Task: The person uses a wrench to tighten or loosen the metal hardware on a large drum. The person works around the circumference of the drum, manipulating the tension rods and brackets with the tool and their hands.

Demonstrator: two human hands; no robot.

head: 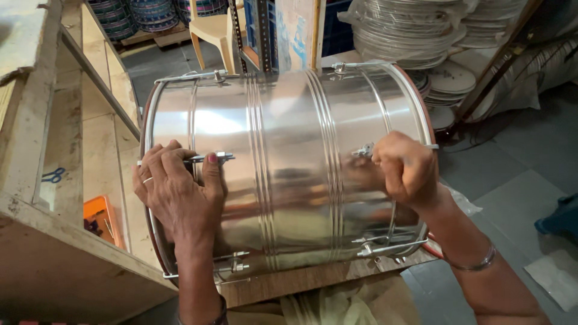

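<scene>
Workshop floor, grey tile, cluttered. Stacked metal hoops (409,30) in plastic wrap sit beyond the drum, far side; a yellow plastic chair (214,36) stands behind the drum's upper left end. Wooden shelving (36,180) runs along the drum's left, with an orange box (99,216) low beside it.

Steel drum shell (289,174) lies on its side across a small wooden table (313,280), long axis running left to right across the view. Polished, ribbed bands around the middle. Tension rods run along the shell near each end.

Left hand (177,192) lies on the drum's left end, fingers curled over a tension rod (208,158), thumb pressed beside the bolt. Partly closed, gripping the rod; ring on one finger.

Right hand (406,171) sits at the drum's right end, closed into a tight fist around the lug fitting (364,150) or a small tool on it. What exactly sits inside the fist is hidden. Bangle on the wrist.

Key relation: both hands are already on the shell, one at each end of the long axis, on the near upper face. Each fitting lies directly under its own hand; neither hand has to cross the drum's middle. More rods (385,247) show lower on the drum's near side, closer to the right hand.
</scene>
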